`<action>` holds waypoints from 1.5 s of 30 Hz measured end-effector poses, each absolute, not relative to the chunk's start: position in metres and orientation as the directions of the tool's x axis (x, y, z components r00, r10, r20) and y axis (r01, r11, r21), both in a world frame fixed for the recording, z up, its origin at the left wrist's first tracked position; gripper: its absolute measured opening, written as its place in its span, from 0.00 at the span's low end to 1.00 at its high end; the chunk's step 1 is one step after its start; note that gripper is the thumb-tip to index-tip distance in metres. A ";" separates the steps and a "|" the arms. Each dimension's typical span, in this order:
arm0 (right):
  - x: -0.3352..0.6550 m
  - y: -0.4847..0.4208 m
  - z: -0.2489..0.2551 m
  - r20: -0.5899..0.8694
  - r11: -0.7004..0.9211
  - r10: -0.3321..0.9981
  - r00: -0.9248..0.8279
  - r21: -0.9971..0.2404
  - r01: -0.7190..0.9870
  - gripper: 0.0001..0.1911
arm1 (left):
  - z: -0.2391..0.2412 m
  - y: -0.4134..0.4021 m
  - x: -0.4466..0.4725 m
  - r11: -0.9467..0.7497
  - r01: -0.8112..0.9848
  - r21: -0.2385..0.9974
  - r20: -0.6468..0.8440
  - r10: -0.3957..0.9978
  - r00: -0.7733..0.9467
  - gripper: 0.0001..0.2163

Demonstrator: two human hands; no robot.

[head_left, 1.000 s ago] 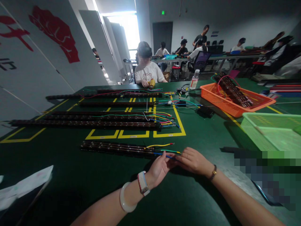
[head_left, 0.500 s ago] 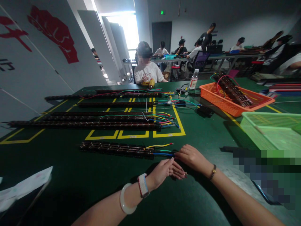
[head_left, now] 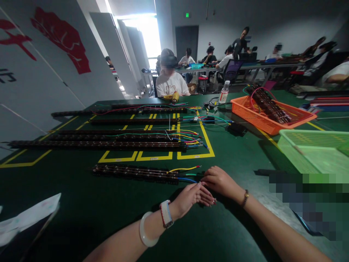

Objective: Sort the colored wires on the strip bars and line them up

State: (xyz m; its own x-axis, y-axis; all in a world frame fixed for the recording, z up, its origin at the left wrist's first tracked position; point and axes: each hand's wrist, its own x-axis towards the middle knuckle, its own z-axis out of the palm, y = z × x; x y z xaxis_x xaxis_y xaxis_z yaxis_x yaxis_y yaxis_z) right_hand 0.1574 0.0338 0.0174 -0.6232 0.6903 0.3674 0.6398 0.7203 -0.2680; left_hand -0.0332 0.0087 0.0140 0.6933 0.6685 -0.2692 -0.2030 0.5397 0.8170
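On the green table lies a short dark bundle of rods [head_left: 136, 173] with silvery joints, a yellow wire [head_left: 185, 169], a green wire [head_left: 192, 174] and a blue wire [head_left: 188, 179] coming from its right end. My right hand [head_left: 219, 182] is closed at the blue wire's end, its fingertips pinched together; the green wire runs in under it. Just below, my left hand [head_left: 195, 194] has its fingers stretched out to the right, thumb tip close to the right fingertips. The wire tips are hidden between the hands.
Several longer rod bundles [head_left: 109, 145] with coloured wires lie beyond, across yellow tape outlines. To the right stand an orange basket [head_left: 256, 120] holding another bundle and a light green basket [head_left: 302, 153]. A bottle [head_left: 224, 92] is farther back. A person [head_left: 171, 80] sits across the table.
My right hand has shifted very slightly to the left, and more of the blue wire's bend shows. The left hand stays almost still. The person across has lowered a raised hand.
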 end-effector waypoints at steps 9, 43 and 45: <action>0.133 0.059 0.022 0.367 0.632 0.774 -0.516 -0.424 0.649 0.12 | 0.018 0.009 -0.033 0.542 -0.192 0.818 -0.271 0.659 0.702 0.22; 0.110 0.093 0.035 -0.105 0.586 0.643 -0.758 -0.570 0.576 0.17 | 0.015 0.010 -0.034 0.543 -0.213 0.812 -0.251 0.655 0.713 0.25; 0.107 0.088 0.038 -0.090 0.603 0.677 -0.731 -0.501 0.621 0.15 | 0.015 0.011 -0.034 0.574 -0.237 0.784 -0.270 0.659 0.702 0.29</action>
State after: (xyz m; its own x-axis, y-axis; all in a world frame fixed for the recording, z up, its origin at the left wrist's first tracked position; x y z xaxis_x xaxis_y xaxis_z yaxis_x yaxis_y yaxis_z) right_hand 0.1074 0.0881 0.0384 -0.7306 0.6768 -0.0905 0.6206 0.6030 -0.5012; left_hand -0.0344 0.0108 0.0147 0.7022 0.6586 -0.2704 -0.2367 0.5741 0.7838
